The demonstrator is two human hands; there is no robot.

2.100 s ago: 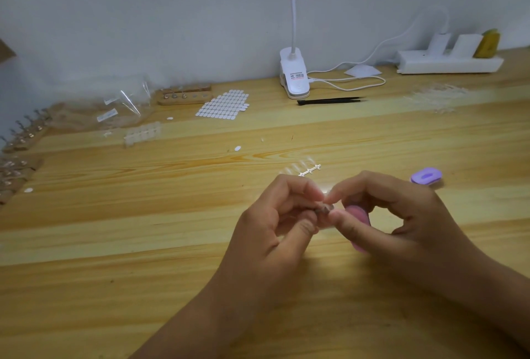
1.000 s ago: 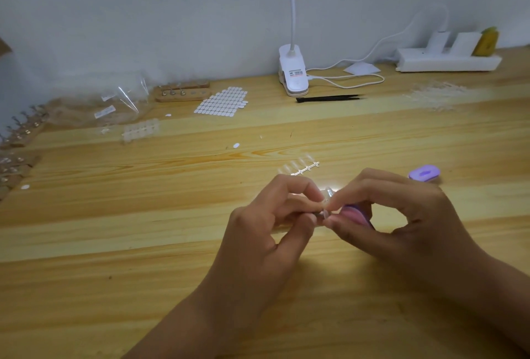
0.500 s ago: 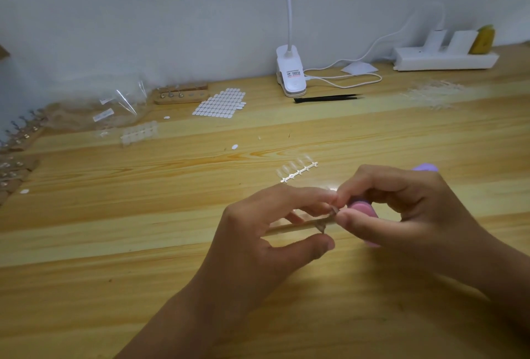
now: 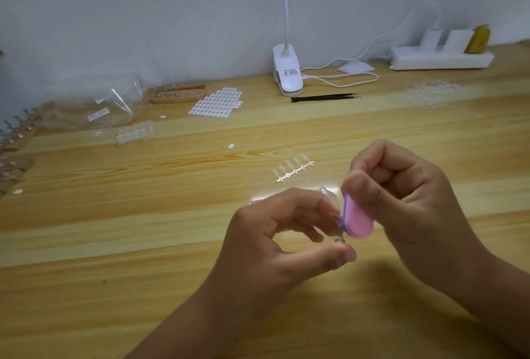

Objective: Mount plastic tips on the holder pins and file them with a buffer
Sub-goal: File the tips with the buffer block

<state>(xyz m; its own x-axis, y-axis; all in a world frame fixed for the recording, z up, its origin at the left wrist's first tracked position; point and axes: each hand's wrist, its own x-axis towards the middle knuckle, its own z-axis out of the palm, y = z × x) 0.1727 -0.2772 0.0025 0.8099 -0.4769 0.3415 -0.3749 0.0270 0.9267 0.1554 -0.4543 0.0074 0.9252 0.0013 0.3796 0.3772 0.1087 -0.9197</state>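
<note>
One head-worn camera looks forward and down, close over the left hand (image 4: 269, 244), right hand (image 4: 407, 201) and pale wooden bench (image 4: 114, 244).

Above the wooden bench (image 4: 114, 229), the left hand (image 4: 281, 238) pinches a small holder pin (image 4: 340, 239) between thumb and fingers. The right hand (image 4: 410, 201) grips a pink buffer (image 4: 359, 219) close against the pin. A strip of clear plastic tips (image 4: 294, 168) lies on the bench just beyond both hands.
</note>
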